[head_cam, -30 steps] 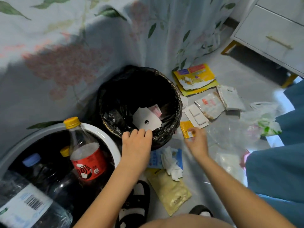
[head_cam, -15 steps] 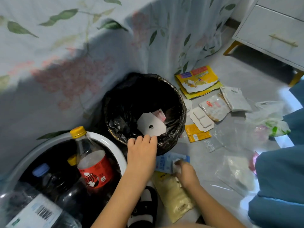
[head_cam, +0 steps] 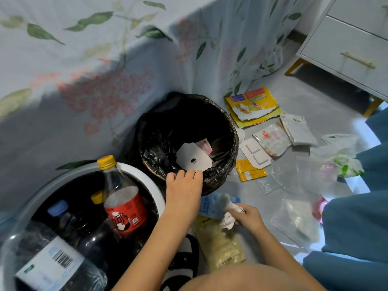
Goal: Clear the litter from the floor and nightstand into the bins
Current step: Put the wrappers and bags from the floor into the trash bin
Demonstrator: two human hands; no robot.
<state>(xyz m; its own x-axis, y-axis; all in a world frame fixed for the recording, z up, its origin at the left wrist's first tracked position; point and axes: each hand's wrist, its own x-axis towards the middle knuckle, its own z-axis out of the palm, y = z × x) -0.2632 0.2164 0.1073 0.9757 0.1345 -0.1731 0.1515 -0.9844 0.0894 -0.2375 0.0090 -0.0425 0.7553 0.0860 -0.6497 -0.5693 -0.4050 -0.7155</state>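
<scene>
Now R hand (head_cam: 247,217) pinches a crumpled tissue (head_cam: 228,215) just off the floor, w/ the black bin (head_cam: 231,131) up and left of it. L hand (head_cam: 184,185) curls over the bin's near rim, steadying it; R is the carrier.

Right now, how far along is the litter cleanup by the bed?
Partly done. A white card already lies in the black-lined bin, and bottles fill the white bin. In hand: the right hand grips a crumpled tissue while the left hand holds the black bin's rim. Left on the floor: the yellow packet, orange sachet, clear bags and other wrappers. The nightstand top is out of view.
</scene>
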